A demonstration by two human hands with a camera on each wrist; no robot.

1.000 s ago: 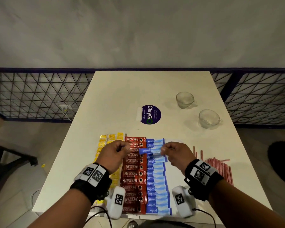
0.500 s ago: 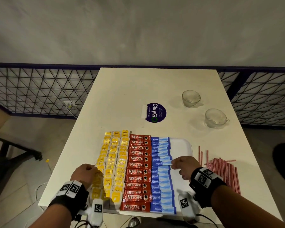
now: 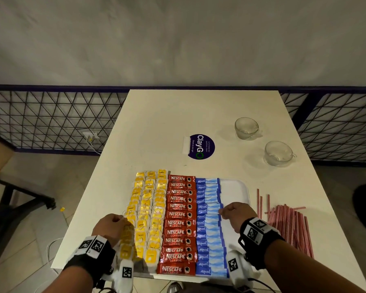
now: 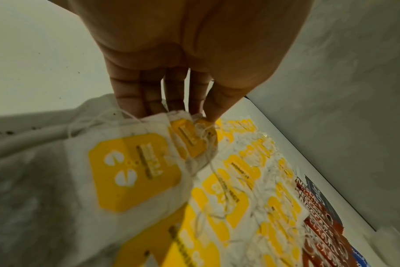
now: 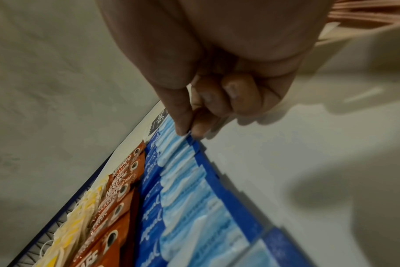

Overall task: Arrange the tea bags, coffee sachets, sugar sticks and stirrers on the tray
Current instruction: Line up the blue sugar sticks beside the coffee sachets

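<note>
A white tray (image 3: 237, 187) holds three columns of yellow tea bags (image 3: 148, 210), one column of red coffee sachets (image 3: 178, 223) and one of blue sugar sticks (image 3: 209, 225); its right strip is bare. My left hand (image 3: 123, 218) sits at the left edge of the tea bags. In the left wrist view its fingertips (image 4: 153, 108) and thumb pinch the top of a tea bag (image 4: 135, 171). My right hand (image 3: 221, 212) pinches the right end of a sugar stick (image 5: 171, 150) between thumb and index, the other fingers curled. Red-striped stirrers (image 3: 290, 225) lie on the table right of the tray.
Two glass cups (image 3: 246, 127) (image 3: 279, 153) stand at the far right of the white table (image 3: 156, 127). A round purple sticker (image 3: 201, 146) lies beyond the tray. The tray reaches the table's near edge. A metal mesh railing (image 3: 51, 119) runs behind.
Both hands held a sugar stick over the tray's middle a second ago. My left hand has moved left and down to the tea bags. My right hand has lowered to the sugar column's right edge.
</note>
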